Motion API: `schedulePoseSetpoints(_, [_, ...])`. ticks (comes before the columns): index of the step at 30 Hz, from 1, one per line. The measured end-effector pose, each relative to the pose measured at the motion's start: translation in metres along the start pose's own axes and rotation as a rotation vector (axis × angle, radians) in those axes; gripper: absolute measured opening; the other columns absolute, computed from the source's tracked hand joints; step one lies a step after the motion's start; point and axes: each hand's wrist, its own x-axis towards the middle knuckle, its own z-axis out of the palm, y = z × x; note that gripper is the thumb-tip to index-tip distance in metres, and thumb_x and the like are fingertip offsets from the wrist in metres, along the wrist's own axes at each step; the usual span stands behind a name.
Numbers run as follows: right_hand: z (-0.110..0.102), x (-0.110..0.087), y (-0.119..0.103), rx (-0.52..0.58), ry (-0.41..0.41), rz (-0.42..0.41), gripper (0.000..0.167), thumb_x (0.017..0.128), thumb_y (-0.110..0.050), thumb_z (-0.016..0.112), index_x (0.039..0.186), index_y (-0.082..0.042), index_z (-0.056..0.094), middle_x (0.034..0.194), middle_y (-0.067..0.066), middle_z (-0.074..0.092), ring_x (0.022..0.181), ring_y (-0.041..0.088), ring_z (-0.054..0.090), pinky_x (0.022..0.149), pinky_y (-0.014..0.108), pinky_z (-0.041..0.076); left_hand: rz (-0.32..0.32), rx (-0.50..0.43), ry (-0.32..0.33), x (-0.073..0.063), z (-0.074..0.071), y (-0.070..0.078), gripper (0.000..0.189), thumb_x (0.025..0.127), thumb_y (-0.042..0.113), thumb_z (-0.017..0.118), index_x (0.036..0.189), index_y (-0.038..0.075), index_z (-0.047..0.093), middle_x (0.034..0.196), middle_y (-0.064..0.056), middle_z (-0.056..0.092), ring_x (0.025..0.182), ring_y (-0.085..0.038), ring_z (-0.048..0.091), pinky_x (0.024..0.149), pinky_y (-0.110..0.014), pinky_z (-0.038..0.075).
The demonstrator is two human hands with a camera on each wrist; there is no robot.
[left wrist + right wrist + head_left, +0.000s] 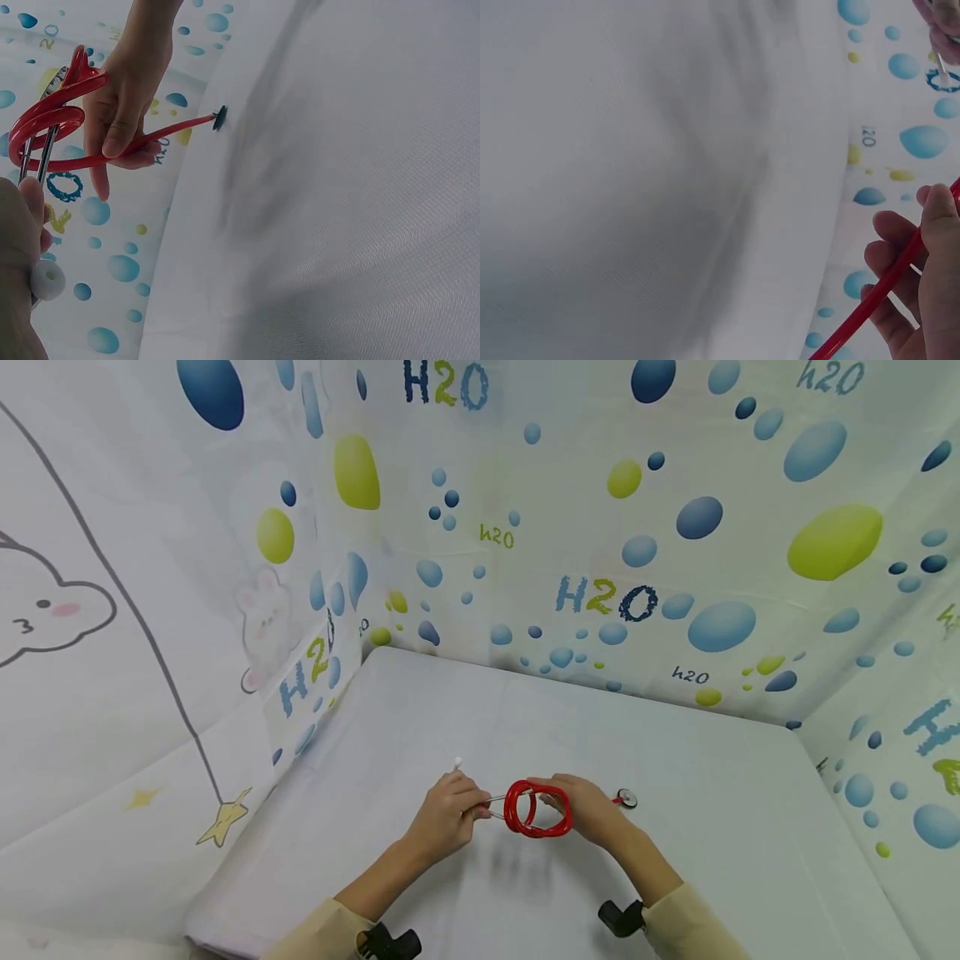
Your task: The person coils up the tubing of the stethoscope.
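Observation:
A stethoscope with red tubing point(558, 832) is held above the table, its tube wound into loops between both hands. My left hand point(444, 814) grips the metal ear tubes point(46, 154); a white ear tip point(48, 280) sticks out beside the fingers. On the other side, my right hand point(587, 808) holds the red tube between thumb and fingers, as the right wrist view shows up close point(877, 292). Past that hand the tube's free end reaches out to the round, dark-rimmed chest piece point(628, 798).
Under the hands lies a white table point(420, 710), with soft shadows on it. White sheets printed with blue and green drops point(722, 627) stand along its back and sides. Black wrist mounts point(621, 918) sit at the sleeve cuffs.

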Motion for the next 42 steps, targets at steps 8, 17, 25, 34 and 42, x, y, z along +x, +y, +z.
schedulePoseSetpoints(8, [0.006, -0.006, -0.005, 0.043, -0.039, 0.066, 0.019, 0.088, -0.021, 0.067, 0.107, -0.018, 0.067, 0.085, -0.006, 0.069, 0.077, 0.006, 0.061, 0.071, 0.024, 0.055, -0.018, 0.000, 0.016, 0.001, -0.001, 0.000, 0.005, 0.074, 0.010, 0.077, 0.076, 0.009, 0.072, 0.069, 0.005, 0.064, 0.071, -0.010, 0.052, 0.066, -0.025, 0.043])
schedulePoseSetpoints(17, [0.011, -0.016, -0.008, 0.001, -0.105, 0.045, 0.046, 0.091, -0.018, 0.062, 0.135, -0.020, 0.052, 0.083, -0.004, 0.067, 0.076, 0.008, 0.057, 0.069, 0.024, 0.051, -0.040, 0.020, 0.044, 0.000, -0.002, -0.003, 0.008, 0.071, 0.007, 0.079, 0.077, 0.008, 0.073, 0.070, 0.003, 0.065, 0.071, -0.011, 0.052, 0.064, -0.026, 0.043])
schedulePoseSetpoints(25, [0.012, -0.018, -0.015, 0.009, -0.212, 0.085, 0.073, 0.090, -0.014, 0.062, 0.150, -0.031, 0.025, 0.087, -0.006, 0.068, 0.075, 0.005, 0.055, 0.071, 0.026, 0.050, -0.081, 0.045, 0.033, -0.001, -0.006, -0.001, 0.004, 0.076, 0.009, 0.076, 0.077, 0.008, 0.073, 0.068, 0.004, 0.064, 0.071, -0.012, 0.054, 0.066, -0.027, 0.044])
schedulePoseSetpoints(34, [0.020, -0.017, -0.016, 0.114, -0.181, 0.110, 0.026, 0.096, -0.021, 0.055, 0.121, -0.016, 0.057, 0.079, -0.006, 0.066, 0.063, 0.000, 0.051, 0.061, 0.020, 0.044, -0.114, 0.067, 0.034, 0.002, -0.004, 0.000, 0.008, 0.071, 0.004, 0.078, 0.076, 0.007, 0.073, 0.068, 0.004, 0.064, 0.070, -0.011, 0.052, 0.065, -0.027, 0.043])
schedulePoseSetpoints(42, [0.026, -0.021, -0.017, 0.155, -0.163, 0.153, 0.013, 0.092, -0.021, 0.060, 0.101, -0.013, 0.066, 0.078, -0.006, 0.068, 0.063, 0.001, 0.055, 0.059, 0.019, 0.046, -0.122, 0.053, 0.019, 0.004, -0.006, 0.003, 0.003, 0.076, 0.008, 0.075, 0.076, 0.006, 0.072, 0.068, 0.004, 0.064, 0.070, -0.011, 0.051, 0.065, -0.027, 0.043])
